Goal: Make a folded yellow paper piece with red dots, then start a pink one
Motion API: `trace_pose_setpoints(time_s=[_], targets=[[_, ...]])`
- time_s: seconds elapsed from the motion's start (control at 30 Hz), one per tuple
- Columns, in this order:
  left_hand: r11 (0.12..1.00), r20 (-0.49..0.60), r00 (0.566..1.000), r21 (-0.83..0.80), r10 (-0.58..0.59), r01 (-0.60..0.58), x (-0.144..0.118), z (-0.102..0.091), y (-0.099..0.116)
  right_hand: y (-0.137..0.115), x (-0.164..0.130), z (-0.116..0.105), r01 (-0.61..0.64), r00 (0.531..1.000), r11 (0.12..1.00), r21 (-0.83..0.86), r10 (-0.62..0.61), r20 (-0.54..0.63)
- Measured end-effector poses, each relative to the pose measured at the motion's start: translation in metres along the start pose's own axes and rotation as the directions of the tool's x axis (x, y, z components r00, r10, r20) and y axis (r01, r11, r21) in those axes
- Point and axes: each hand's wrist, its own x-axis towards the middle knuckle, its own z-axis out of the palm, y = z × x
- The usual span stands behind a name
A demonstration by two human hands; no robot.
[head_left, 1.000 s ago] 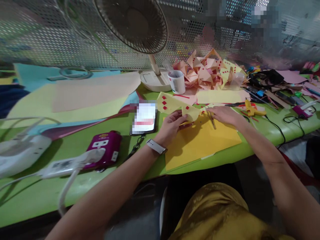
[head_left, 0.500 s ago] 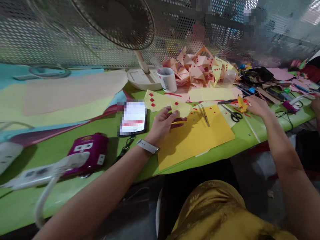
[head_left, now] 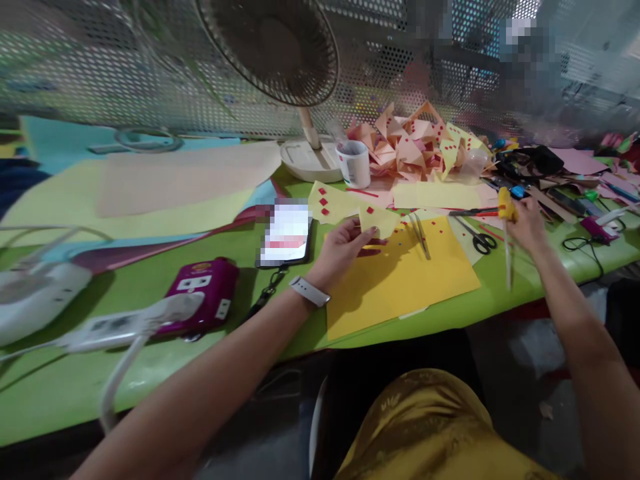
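My left hand (head_left: 345,252), with a white band at the wrist, pinches a small pale-yellow paper piece (head_left: 379,220) bearing a red diamond. The hand is over the near-left part of a deep-yellow sheet (head_left: 400,287). Behind it lies another pale-yellow paper strip (head_left: 333,203) with red diamonds. My right hand (head_left: 529,225) is closed around a yellow glue gun (head_left: 506,203), a pale stick hanging from it over the table. Tweezers (head_left: 420,237) rest on the deep-yellow sheet among tiny red pieces. Black-handled scissors (head_left: 484,243) lie between the sheet and my right hand.
A phone (head_left: 286,235) and purple power adapter (head_left: 200,297) are to the left. At the back stand a fan (head_left: 310,160), a white cup (head_left: 355,165) and a heap of folded peach papers (head_left: 405,143). Large paper sheets (head_left: 190,177) cover the back left.
My right hand has lifted the glue gun, and its pale stick now hangs more upright. My left hand still pinches the paper piece. The whole view has shifted, with things appearing further right.
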Motion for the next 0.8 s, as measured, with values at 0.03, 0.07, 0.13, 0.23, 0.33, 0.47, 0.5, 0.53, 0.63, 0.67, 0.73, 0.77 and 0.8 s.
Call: trace_pose_setpoints(time_s=[0.03, 0.07, 0.13, 0.23, 0.33, 0.47, 0.5, 0.53, 0.63, 0.67, 0.73, 0.77, 0.8], targets=[[1.0, 0.001, 1.0, -0.001, -0.002, 0.002, -0.001, 0.0, 0.001, -0.006, 0.002, -0.001, -0.047, 0.996, 0.995, 0.085, 0.054, -0.077], [1.0, 0.005, 1.0, 0.001, -0.005, 0.005, -0.001, 0.001, 0.002, -0.015, 0.004, -0.003, -0.09, 0.985, 0.976, 0.197, 0.117, -0.128], [1.0, 0.009, 1.0, 0.009, -0.013, 0.013, -0.002, 0.001, 0.002, -0.041, 0.008, -0.006, -0.149, 0.966, 0.866, 0.477, 0.23, -0.116], [0.999, -0.004, 1.0, 0.028, -0.026, 0.026, -0.002, -0.001, 0.001, -0.093, 0.01, -0.012, -0.199, 0.971, 0.462, 0.864, 0.209, 0.112], [0.999, -0.024, 0.999, 0.04, -0.023, 0.024, -0.003, -0.003, -0.001, -0.144, 0.005, -0.02, -0.149, 0.987, 0.209, 0.966, -0.034, 0.16], [0.998, -0.029, 0.999, 0.061, -0.031, 0.033, -0.007, -0.003, 0.003, -0.187, -0.012, -0.027, -0.157, 0.941, 0.182, 0.971, -0.271, 0.203], [0.997, -0.027, 0.999, 0.068, -0.04, 0.041, -0.007, -0.002, 0.005, -0.193, -0.016, -0.027, -0.152, 0.939, 0.179, 0.972, -0.28, 0.199], [0.996, -0.027, 0.999, 0.074, -0.047, 0.049, -0.008, -0.001, 0.006, -0.197, -0.021, -0.026, -0.15, 0.937, 0.179, 0.972, -0.287, 0.197], [0.994, -0.031, 0.998, 0.087, -0.056, 0.058, -0.008, 0.0, 0.007, -0.202, -0.031, -0.02, -0.161, 0.928, 0.199, 0.967, -0.303, 0.217], [0.994, -0.029, 0.998, 0.09, -0.056, 0.058, -0.008, 0.001, 0.006, -0.202, -0.033, -0.019, -0.167, 0.922, 0.224, 0.96, -0.31, 0.232], [0.994, -0.017, 0.998, 0.096, -0.055, 0.056, -0.009, 0.001, 0.005, -0.202, -0.037, -0.016, -0.167, 0.914, 0.277, 0.946, -0.317, 0.254], [0.994, -0.011, 0.999, 0.098, -0.053, 0.054, -0.009, 0.001, 0.005, -0.202, -0.038, -0.015, -0.164, 0.91, 0.3, 0.94, -0.321, 0.261], [0.994, -0.006, 0.999, 0.097, -0.051, 0.051, -0.009, 0.001, 0.005, -0.202, -0.039, -0.015, -0.161, 0.907, 0.32, 0.934, -0.326, 0.268]])
